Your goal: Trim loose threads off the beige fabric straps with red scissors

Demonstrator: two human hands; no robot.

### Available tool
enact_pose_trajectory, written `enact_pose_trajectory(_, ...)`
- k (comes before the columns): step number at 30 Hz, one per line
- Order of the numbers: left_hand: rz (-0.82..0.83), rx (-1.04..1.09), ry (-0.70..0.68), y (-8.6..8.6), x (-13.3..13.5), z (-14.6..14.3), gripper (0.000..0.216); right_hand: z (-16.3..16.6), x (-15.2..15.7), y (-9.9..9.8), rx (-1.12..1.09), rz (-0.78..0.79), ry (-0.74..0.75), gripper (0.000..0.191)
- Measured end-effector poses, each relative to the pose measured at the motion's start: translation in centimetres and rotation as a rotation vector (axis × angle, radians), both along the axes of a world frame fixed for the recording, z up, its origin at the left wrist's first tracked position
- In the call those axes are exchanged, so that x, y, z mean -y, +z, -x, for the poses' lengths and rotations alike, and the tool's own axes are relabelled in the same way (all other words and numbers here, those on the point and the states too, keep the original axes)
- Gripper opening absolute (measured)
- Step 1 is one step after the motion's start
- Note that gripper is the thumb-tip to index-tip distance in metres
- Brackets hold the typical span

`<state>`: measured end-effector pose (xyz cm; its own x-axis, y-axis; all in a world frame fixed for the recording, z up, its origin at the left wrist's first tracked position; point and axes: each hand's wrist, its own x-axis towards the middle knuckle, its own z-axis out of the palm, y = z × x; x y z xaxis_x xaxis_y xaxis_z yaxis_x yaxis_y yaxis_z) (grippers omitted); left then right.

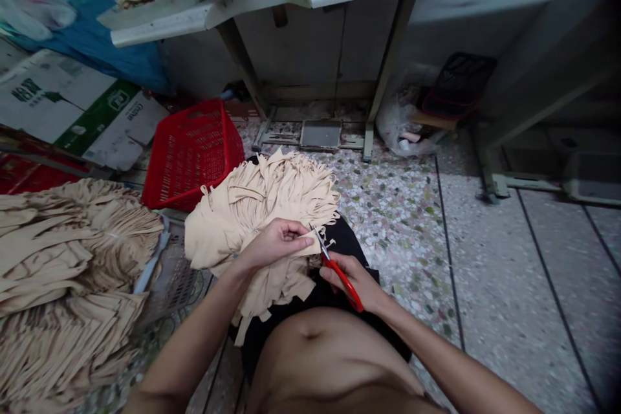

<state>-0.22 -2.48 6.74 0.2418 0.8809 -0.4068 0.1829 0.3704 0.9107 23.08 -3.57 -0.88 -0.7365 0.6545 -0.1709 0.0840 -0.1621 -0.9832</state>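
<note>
- Two beige fabric-strip heaps lying in lower frame: big pile (pixel 63 278) far lower L, working bunch (pixel 262 207) ctr on lap (pixel 347 242), staying w/in reach
- L hand (pixel 274 244) pinching strip (pixel 305 247), steadying it for cutting
- R hand (pixel 342 275) gripping red-handled scissors (pixel 352 291), blades at strip

Pretty dim, flat light in this one, honestly. It looked soft and indoor, but I couldn't tell where it came from. The main bright spot was a pale sheen on the white tabletop (pixel 252 3), and the shadow under it got pretty deep. The top right corner went almost black too. The terrazzo floor (pixel 402 220) had that stretched wide-angle look, and the dark floor lines (pixel 563 310) bowed toward the edges. The tan fabric strips (pixel 63 272) at far left looked a bit soft, while the red scissors (pixel 342 281) came out crisp enough.
</note>
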Motion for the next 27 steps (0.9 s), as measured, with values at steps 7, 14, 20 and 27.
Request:
enact_pose_trajectory(7,-0.029,-0.047,-0.029,0.3,0.3,0.0,0.024,-0.5,1.0,-0.8,0.111,0.077,-0.108,0.052)
enact_pose_trajectory(14,0.009,-0.088,-0.481,2.7,3.0,4.3,0.023,-1.3,0.8,-1.9,0.081,0.203,-0.353,0.047)
enact_pose_trajectory(20,0.339,0.016,-0.401,1.7,4.6,7.0,0.047,0.5,-2.5,-0.1,-0.039,0.102,-0.444,0.037)
enact_pose_trajectory(27,-0.184,-0.244,0.247,0.7,-1.2,6.7,0.042,4.2,-5.7,1.1,-0.158,-0.004,-0.447,0.038)
